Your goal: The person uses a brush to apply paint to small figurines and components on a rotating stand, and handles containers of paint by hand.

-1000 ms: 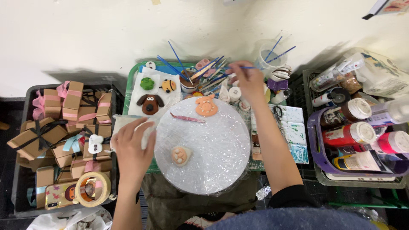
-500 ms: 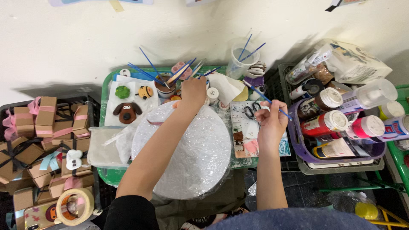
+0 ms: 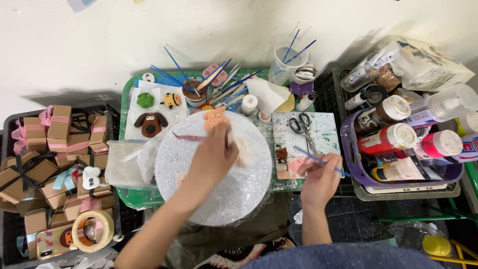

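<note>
Plastic-wrapped and crinkled, a round white board (image 3: 214,174) is being reached across by the left hand (image 3: 211,157), its grip closed on a pale clay piece (image 3: 242,152) near a peach figure (image 3: 215,118). A thin blue brush (image 3: 313,158) is being pinched in the right hand (image 3: 321,179), lying slantwise, tip up-left over the paint-smeared palette (image 3: 318,132). Scissors (image 3: 301,124), paint bottles (image 3: 388,139) and ribboned cardboard boxes (image 3: 55,134) are crowding the bench.
</note>
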